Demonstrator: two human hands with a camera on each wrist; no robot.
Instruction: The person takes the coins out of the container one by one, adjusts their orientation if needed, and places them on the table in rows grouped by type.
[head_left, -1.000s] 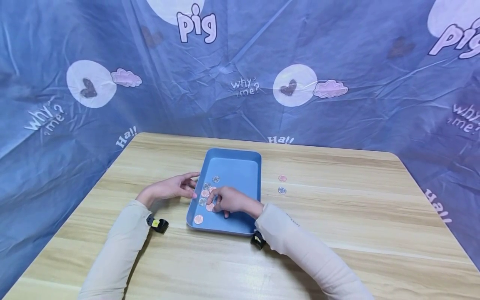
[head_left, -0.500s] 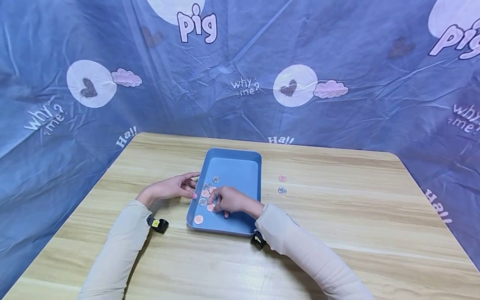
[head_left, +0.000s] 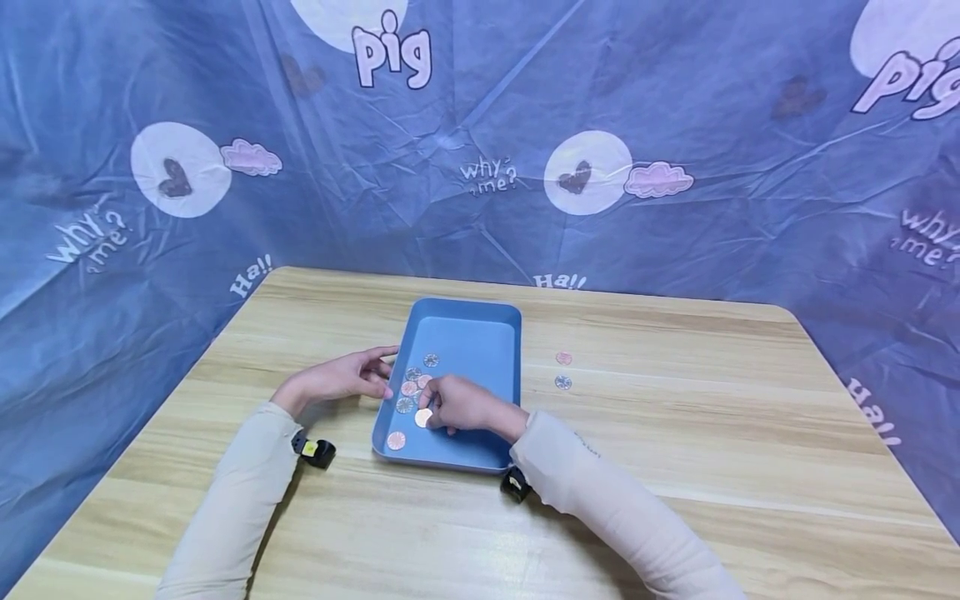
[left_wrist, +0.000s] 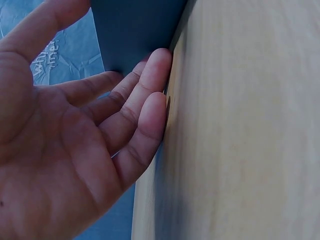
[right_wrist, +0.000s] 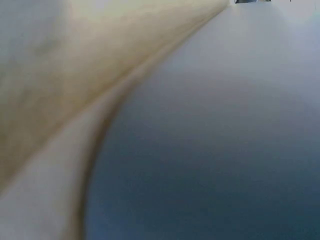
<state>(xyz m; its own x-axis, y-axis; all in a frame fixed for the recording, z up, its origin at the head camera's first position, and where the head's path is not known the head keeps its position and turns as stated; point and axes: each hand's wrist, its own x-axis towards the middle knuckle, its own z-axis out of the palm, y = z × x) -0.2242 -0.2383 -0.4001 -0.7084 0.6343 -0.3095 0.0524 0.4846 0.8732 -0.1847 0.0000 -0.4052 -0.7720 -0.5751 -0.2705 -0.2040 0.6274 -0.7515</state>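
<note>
A shallow blue tray point(head_left: 480, 337) lies on the wooden table, with several copper and silver coins along its left half. My left hand point(head_left: 348, 375) holds the tray's left side, thumb at the rim and fingers against the outer wall. In the left wrist view, the fingers of this hand point(left_wrist: 85, 130) reach low along the dark tray wall point(left_wrist: 135, 30). Inside the tray, my right hand point(head_left: 465, 402) pinches a bright copper coin point(head_left: 423, 417) between thumb and finger. Close by are a silver coin point(head_left: 405, 405) and another copper coin point(head_left: 408, 388). The right wrist view shows blurred tray wall, no fingers.
Right of the tray, a copper coin point(head_left: 563, 358) and a silver coin point(head_left: 563, 382) lie on the table point(head_left: 675, 400). A single copper coin point(head_left: 396, 440) sits in the tray's near left corner. Behind the table hangs a blue printed cloth point(head_left: 480, 225).
The copper coin at my right fingertips has tilted and now catches the light. My right fingers have shifted slightly with it; my left hand stays on the tray.
</note>
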